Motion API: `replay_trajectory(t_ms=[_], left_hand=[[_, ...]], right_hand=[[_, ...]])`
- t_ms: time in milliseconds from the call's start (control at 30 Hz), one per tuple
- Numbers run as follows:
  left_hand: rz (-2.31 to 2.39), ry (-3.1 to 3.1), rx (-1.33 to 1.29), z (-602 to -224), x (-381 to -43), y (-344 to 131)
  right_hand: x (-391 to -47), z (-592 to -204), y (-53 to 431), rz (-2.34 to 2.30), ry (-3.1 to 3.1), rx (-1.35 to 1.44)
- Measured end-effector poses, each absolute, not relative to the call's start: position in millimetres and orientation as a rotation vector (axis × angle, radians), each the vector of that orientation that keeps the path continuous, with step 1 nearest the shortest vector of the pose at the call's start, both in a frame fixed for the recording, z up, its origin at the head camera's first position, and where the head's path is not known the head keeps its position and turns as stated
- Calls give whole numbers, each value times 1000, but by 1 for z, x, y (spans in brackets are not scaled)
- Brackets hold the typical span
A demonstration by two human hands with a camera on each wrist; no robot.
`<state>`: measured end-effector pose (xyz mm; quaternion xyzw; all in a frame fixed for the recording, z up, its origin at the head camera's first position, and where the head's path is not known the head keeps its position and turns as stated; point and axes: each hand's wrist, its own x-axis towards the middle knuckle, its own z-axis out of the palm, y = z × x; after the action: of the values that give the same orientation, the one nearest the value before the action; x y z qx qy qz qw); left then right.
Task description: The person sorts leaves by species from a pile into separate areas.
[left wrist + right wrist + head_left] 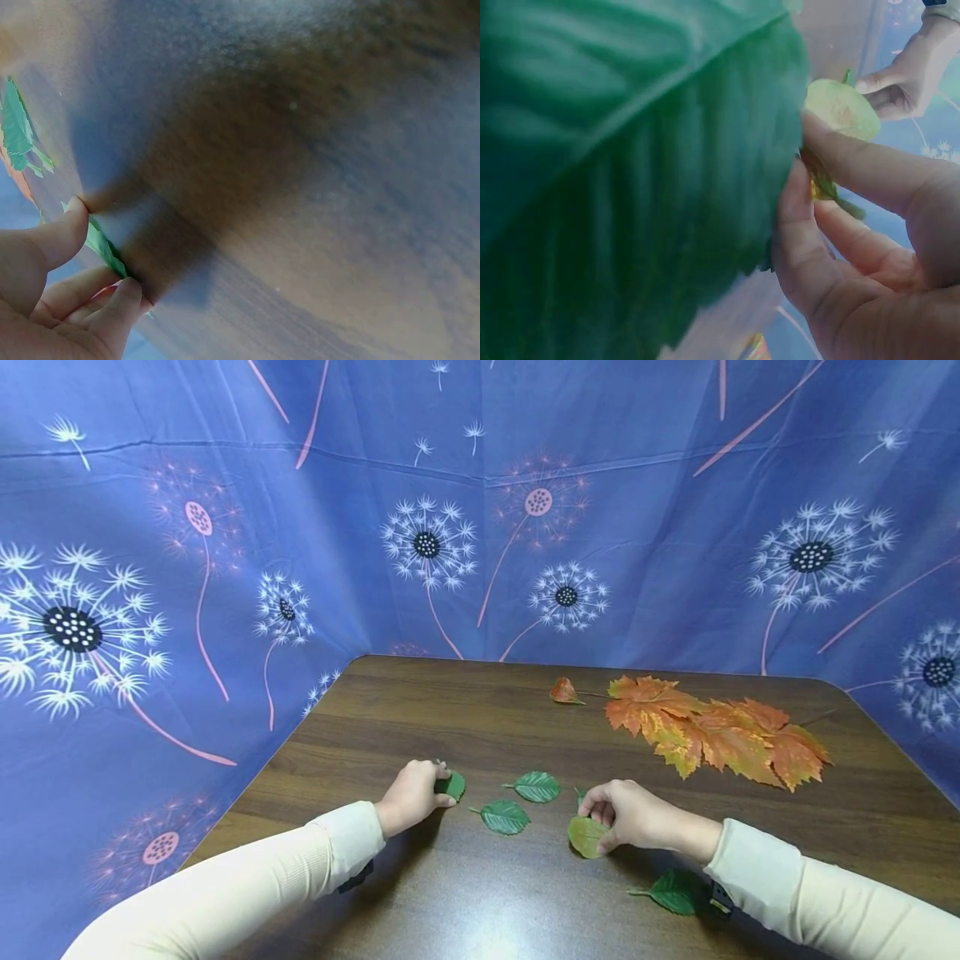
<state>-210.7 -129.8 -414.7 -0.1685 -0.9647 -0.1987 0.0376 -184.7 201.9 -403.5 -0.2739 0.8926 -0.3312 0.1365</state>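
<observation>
Left of the table's middle, my left hand (pixel 414 795) pinches a green leaf (pixel 452 786) between thumb and fingers, low over the wood. In the left wrist view that leaf (pixel 105 247) shows nearly edge-on. My right hand (pixel 630 814) holds a yellow-green leaf (pixel 587 837) by its edge, with the fingers curled behind it. A small green tip (pixel 580 795) pokes out just beyond those fingers. Between the hands, two green leaves (pixel 537 787) (pixel 505 817) lie on the table. Another green leaf (pixel 677 892) lies partly under my right wrist and looms large in the right wrist view.
On the brown wooden table (pixel 450 710), a cluster of orange and yellow maple leaves (pixel 720 731) lies at the back right. A small reddish leaf (pixel 566 691) lies left of it. Blue dandelion-print cloth (pixel 480 527) hangs behind and along the left side.
</observation>
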Motion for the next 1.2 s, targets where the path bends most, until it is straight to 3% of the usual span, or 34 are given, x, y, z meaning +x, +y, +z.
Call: replay_trajectory(t_ms=[1200], left_hand=[[-616,-2960,-521,-415,-212,-130]], right_hand=[[-197,-388,205,-1170,2446,-634]])
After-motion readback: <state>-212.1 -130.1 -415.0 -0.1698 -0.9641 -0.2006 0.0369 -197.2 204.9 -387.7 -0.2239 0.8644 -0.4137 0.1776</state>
